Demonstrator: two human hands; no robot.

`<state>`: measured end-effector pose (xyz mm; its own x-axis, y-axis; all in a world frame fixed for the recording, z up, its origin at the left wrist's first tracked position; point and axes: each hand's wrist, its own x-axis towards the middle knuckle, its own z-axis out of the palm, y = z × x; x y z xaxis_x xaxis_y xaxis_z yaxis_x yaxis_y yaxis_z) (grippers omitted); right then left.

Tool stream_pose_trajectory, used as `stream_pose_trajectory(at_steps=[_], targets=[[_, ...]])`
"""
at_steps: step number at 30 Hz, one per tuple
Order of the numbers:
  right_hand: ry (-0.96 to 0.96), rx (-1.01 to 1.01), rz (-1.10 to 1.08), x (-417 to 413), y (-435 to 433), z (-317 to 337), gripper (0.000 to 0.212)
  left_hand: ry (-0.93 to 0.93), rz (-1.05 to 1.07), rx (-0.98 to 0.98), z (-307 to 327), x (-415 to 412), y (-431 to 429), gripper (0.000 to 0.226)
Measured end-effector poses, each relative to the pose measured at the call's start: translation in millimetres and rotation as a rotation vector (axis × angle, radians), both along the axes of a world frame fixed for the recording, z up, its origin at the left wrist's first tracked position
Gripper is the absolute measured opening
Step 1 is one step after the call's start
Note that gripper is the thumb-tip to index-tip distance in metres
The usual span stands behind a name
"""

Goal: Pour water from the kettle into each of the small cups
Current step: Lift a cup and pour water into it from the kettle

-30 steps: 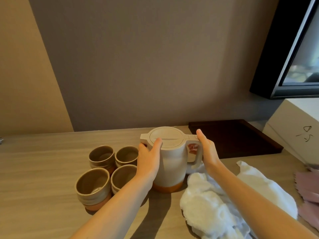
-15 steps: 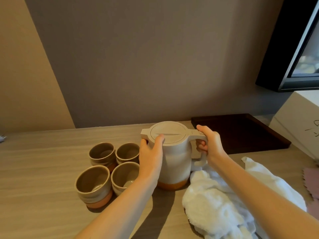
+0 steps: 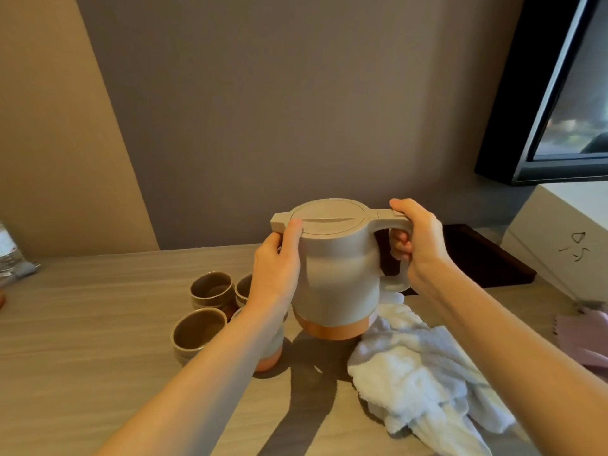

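Note:
The beige kettle [image 3: 335,274] with an orange base band hangs upright a little above the wooden counter [image 3: 82,340]. My right hand [image 3: 418,238] grips its handle. My left hand [image 3: 274,274] holds the kettle's left side below the spout, thumb up on the lid's edge. Several small brown cups stand clustered just left of the kettle: the far left cup [image 3: 212,287], the near left cup [image 3: 199,330], and a far right cup [image 3: 243,286] half hidden by my left hand. My left forearm covers most of another cup [image 3: 271,357].
A crumpled white towel [image 3: 421,366] lies right of the kettle. Behind it sits a dark tray [image 3: 480,255], then a white box [image 3: 566,245] under a black-framed screen [image 3: 533,93]. A pink cloth [image 3: 585,330] is at the right edge and a clear plastic item [image 3: 10,255] at the far left.
The kettle has risen off the counter. My right hand's fingers closed round the handle, and my left hand stayed on the kettle's side as it went up.

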<state>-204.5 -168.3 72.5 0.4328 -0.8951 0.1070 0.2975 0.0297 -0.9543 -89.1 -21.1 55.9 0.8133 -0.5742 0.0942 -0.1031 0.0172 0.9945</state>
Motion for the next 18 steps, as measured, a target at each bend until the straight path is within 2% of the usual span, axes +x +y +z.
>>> stream_pose_trajectory(at_steps=[2, 5, 7, 10, 13, 14, 16, 18], targets=[[0.004, 0.017, -0.027, -3.9, 9.4, 0.2, 0.030, 0.011, -0.004, 0.042, 0.0, 3.3, 13.4, 0.035], [0.016, 0.036, -0.056, -9.5, 22.0, -0.6, 0.030, 0.032, 0.019, 0.127, -7.3, 15.7, 33.8, 0.055], [0.027, 0.043, -0.070, -12.9, 28.9, -1.2, 0.031, -0.021, 0.030, 0.194, -18.2, 26.4, 49.7, 0.050], [0.041, 0.037, -0.083, -18.7, 36.1, -2.1, 0.031, -0.244, -0.010, 0.301, -42.7, 45.8, 75.0, 0.023], [0.056, 0.033, -0.097, -24.2, 41.0, -5.1, 0.030, -0.520, -0.052, 0.524, -63.3, 55.6, 91.3, 0.016], [0.054, 0.039, -0.095, -25.4, 42.5, -6.0, 0.030, -0.581, -0.054, 0.621, -67.5, 55.2, 93.8, 0.024], [0.056, 0.050, -0.094, -27.5, 46.4, -7.0, 0.030, -0.654, -0.040, 0.799, -72.7, 52.8, 95.1, 0.057], [0.057, 0.061, -0.101, -28.5, 50.7, -7.3, 0.030, -0.699, -0.020, 0.876, -76.5, 53.0, 92.6, 0.081]])
